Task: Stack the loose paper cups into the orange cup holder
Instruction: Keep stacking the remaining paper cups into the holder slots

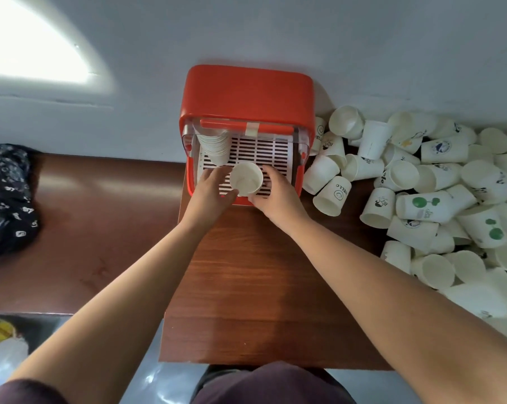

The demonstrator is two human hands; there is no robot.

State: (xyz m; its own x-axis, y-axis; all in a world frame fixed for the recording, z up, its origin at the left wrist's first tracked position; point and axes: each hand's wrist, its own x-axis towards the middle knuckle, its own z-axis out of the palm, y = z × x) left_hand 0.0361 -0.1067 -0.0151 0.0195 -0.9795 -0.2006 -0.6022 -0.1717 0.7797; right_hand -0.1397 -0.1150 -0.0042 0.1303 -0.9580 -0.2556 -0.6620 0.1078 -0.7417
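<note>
White paper cup (246,178), mouth up, in pinching grip of right hand (277,192); grip of left hand (213,191) spread.

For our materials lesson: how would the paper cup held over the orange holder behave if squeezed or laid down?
The paper cup looks thin-walled, so squeezing probably dents it. Likely light: the loose cups lie heaped without crushing. Being tapered, it would probably roll in a curve.

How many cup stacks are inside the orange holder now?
1: a nested stack of white paper cups at the left rear of the orange plastic cup holder. The right hand holds one loose white cup over its front. None looks hidden.
</note>
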